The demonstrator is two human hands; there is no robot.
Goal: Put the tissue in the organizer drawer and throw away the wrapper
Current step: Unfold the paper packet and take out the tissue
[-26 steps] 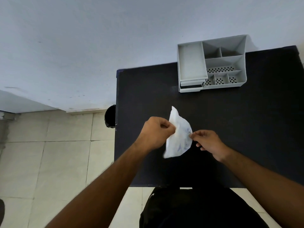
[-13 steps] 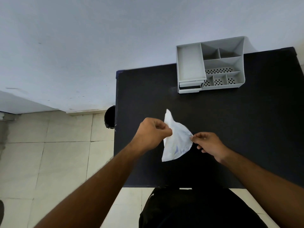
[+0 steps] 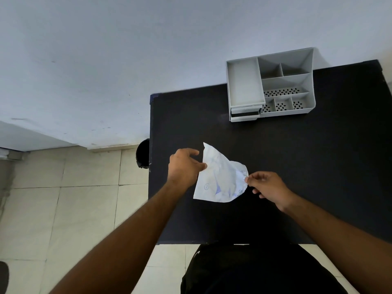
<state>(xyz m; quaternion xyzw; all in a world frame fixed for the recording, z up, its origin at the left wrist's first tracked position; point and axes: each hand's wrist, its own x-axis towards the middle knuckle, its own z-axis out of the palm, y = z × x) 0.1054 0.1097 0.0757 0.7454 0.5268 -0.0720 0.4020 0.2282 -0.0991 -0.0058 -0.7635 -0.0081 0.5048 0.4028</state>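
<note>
- The wrapper (image 3: 220, 179), a white packet with faint blue print, hangs above the black table (image 3: 297, 166), held between both hands near the table's front half.
- The left hand (image 3: 184, 166) pinches the wrapper's left edge about midway up, thumb and fingers pressed together on it.
- The right hand (image 3: 268, 188) pinches the rounded right edge between thumb and forefinger; the other fingers curl loosely beneath.
- The wrapper's upper corner points up and away from the person, and its lower edge runs roughly level with the wrists.
- Whether the tissue is inside the wrapper cannot be told.
- The grey organizer (image 3: 270, 85) stands at the table's far edge, against the wall (image 3: 127, 49), well apart from the hands.
- Its drawer (image 3: 245, 112) sits low on the left front and looks pushed in or nearly so.
- Bare black tabletop lies between the wrapper and the organizer, and also to the right of the right hand.
- A dark round bin (image 3: 143, 153) sits on the tiled floor (image 3: 63, 209) just beside the table's left edge, close to the left hand.
- The table's near edge runs just in front of the person's dark clothing (image 3: 254, 272).
</note>
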